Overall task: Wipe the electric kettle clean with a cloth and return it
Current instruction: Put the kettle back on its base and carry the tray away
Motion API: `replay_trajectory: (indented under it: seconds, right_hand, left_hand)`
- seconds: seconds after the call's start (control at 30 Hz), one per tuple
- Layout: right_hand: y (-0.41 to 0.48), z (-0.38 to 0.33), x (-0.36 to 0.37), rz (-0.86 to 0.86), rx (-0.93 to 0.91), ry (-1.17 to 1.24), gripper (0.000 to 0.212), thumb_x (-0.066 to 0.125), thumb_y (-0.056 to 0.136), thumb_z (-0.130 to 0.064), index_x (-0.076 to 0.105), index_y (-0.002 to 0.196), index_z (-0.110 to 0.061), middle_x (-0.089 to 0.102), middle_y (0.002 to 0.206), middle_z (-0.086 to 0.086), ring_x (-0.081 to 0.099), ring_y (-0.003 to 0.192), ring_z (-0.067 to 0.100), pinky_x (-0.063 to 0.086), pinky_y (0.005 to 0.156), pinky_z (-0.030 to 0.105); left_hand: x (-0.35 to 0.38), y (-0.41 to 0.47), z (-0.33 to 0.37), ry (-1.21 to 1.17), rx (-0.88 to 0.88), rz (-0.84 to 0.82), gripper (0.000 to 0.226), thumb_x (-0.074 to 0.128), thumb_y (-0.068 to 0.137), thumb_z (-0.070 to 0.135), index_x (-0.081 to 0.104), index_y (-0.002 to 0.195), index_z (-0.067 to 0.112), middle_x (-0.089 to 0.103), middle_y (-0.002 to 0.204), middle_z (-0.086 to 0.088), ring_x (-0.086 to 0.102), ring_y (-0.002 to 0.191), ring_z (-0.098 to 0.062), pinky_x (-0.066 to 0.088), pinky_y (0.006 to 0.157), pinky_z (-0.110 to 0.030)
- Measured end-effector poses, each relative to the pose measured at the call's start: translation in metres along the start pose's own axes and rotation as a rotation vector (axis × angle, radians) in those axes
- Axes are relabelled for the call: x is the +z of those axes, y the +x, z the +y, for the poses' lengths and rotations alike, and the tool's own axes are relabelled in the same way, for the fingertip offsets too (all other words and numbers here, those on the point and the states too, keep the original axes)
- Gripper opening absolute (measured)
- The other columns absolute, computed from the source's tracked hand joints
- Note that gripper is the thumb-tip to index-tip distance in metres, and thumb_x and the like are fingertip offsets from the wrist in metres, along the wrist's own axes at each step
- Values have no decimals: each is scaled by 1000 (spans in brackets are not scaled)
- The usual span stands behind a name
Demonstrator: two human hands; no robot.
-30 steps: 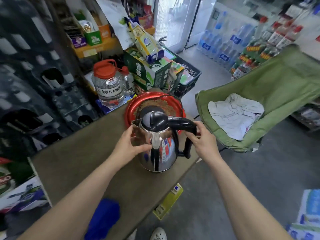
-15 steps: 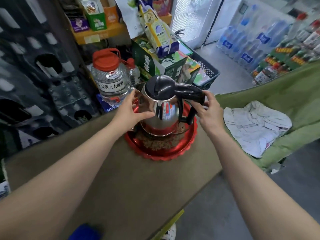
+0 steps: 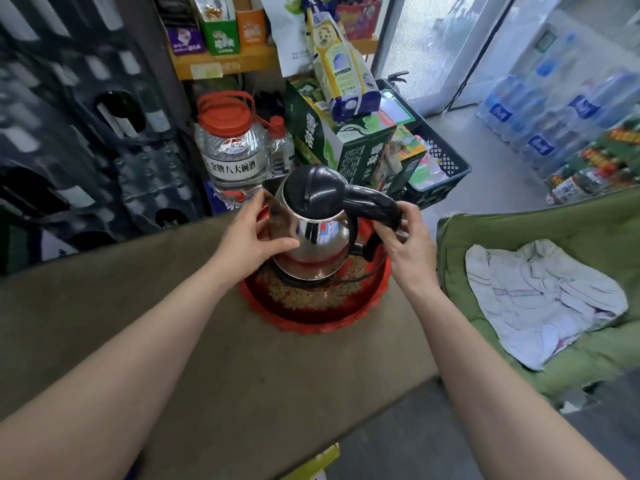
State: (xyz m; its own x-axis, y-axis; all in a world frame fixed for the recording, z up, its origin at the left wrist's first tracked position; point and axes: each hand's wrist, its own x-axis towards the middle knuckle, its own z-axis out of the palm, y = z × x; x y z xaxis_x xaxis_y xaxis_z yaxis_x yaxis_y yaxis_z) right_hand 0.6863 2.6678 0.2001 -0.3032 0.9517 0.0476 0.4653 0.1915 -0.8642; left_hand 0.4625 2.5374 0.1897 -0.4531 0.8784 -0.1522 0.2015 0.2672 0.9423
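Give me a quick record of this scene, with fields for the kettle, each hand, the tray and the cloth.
kettle: steel, black lid shut, upright over the red tray
left hand: holds the kettle body below the spout
right hand: grips the kettle's black handle
tray: on the brown table, near its far edge
cloth: white, crumpled on the green chair to the right, untouched

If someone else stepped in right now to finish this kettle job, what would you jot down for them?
Left hand holds the kettle by its steel body; right hand grips its black handle.
It stands upright over the red tray on the table; whether it is seated on its black base, I cannot tell.
The cloth lies on the green chair, in neither hand.
Wiping looks done. Left: seat the kettle, let go.
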Motion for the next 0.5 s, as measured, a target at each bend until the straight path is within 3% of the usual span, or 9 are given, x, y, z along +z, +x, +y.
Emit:
replay_trajectory:
  seconds: [0.1, 0.17, 0.23, 0.3, 0.4, 0.5]
  right_hand:
    - [5, 1, 1, -5, -19, -18, 31, 66, 95, -33, 57, 124, -29, 62, 91, -24, 63, 90, 1, 48, 82, 27]
    - [10, 1, 1, -7, -29, -24, 32, 66, 95, -34, 57, 125, -30, 60, 90, -25, 64, 92, 8, 46, 81, 25]
    - [14, 2, 1, -2, -35, -25, 32, 66, 95, -34, 57, 126, -29, 60, 90, -25, 62, 89, 3, 45, 79, 22]
    - [15, 3, 3, -2, -43, -26, 32, 66, 95, -34, 57, 126, -29, 60, 91, -25, 60, 88, -6, 45, 75, 17]
    - [16, 1, 7, -7, -48, -21, 31, 66, 95, -34, 57, 125, -30, 62, 94, -23, 64, 92, 4, 45, 79, 20]
    - [20, -2, 12, -26, -52, -36, 31, 67, 94, -30, 57, 124, -31, 63, 97, -24, 63, 101, 8, 43, 80, 8]
  left_hand:
    - [1, 5, -4, 4, -2, 28, 113, 84, 67, 36, 12, 154, 27, 23, 160, 6, 37, 137, -11, 36, 105, -25]
    - [1, 10, -4, 12, 5, 50, 111, 83, 69, 32, 12, 154, 25, 24, 159, 6, 40, 135, -11, 37, 101, -24]
    - [2, 12, -2, 16, 12, 59, 110, 83, 70, 29, 12, 154, 25, 22, 159, 8, 41, 131, -9, 38, 98, -23]
    - [1, 11, -2, 1, 14, 69, 113, 84, 68, 32, 12, 154, 26, 20, 160, 8, 41, 133, -11, 40, 100, -25]
    - [0, 5, -4, -12, 13, 102, 118, 84, 62, 41, 12, 154, 27, 17, 161, 8, 39, 136, -12, 41, 106, -29]
    - [0, -1, -8, 1, 9, 150, 112, 85, 68, 32, 13, 154, 26, 19, 160, 10, 39, 135, -10, 40, 93, -12]
